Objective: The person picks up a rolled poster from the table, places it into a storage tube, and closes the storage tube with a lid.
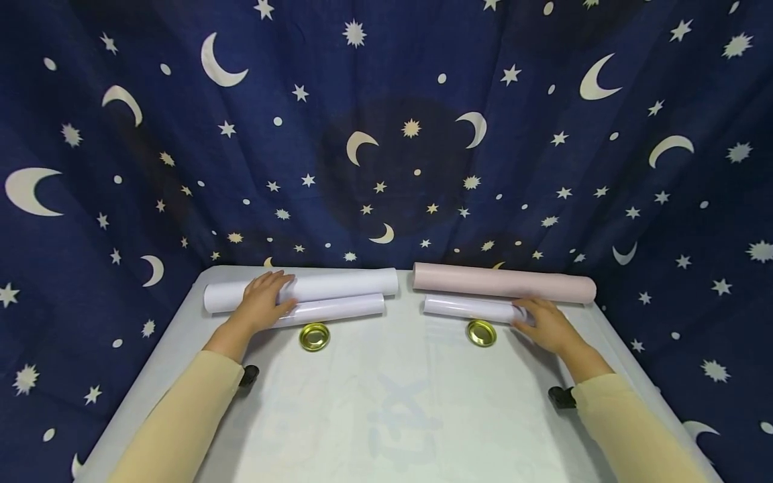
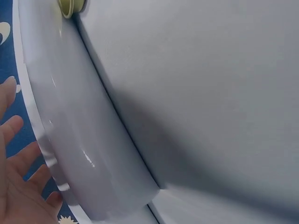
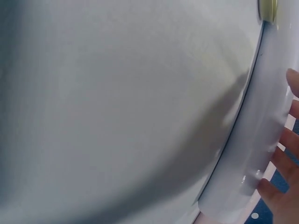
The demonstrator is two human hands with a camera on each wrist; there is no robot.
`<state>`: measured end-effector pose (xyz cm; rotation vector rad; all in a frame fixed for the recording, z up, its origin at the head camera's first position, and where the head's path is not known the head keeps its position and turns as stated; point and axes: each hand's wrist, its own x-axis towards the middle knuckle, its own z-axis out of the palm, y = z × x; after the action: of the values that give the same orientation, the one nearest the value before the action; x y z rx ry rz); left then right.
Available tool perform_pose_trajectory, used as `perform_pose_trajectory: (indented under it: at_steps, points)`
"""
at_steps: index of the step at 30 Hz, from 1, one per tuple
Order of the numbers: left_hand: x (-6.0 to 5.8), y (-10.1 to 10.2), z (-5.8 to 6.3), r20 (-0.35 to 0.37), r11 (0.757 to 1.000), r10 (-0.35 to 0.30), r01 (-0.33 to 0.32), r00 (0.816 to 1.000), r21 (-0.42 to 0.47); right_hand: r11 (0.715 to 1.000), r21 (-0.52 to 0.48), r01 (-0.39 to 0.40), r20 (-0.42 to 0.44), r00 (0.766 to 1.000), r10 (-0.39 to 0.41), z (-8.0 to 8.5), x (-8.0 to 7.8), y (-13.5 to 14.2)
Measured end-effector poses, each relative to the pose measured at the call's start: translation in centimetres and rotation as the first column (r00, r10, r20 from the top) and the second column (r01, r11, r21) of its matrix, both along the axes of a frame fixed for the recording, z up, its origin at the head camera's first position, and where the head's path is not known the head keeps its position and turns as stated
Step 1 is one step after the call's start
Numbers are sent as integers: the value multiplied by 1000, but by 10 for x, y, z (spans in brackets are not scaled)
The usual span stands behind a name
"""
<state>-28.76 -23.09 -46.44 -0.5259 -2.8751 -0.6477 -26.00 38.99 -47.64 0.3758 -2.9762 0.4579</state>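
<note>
Left hand, fingers apart, over matte white roll and glossy roll; right hand, fingers apart, at second glossy roll; flat desk between them, back edge just past rolls; pink roll beyond right; round gold dishes inward

Dark-blue fabric curtain, printed with pale crescents, stars and dots, hangs lightly creased behind and along both sides of a white, flat-topped table
</note>
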Motion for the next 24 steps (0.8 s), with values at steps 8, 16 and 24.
perform_pose_trajectory:
  at_steps: [8, 16, 24]
  points:
    - [-13, 3, 2, 68, 1000, 25, -24, 997, -19, 1000, 7, -16, -47, 999, 16, 0, 0, 2]
    - [-26, 12, 4, 107, 1000, 17, -16, 994, -13, 1000, 10, -15, -53, 998, 16, 1, -1, 1]
    - [-31, 15, 7, 130, 998, 12, -3, 992, -69, 999, -17, -34, -53, 998, 33, -1, -5, -6]
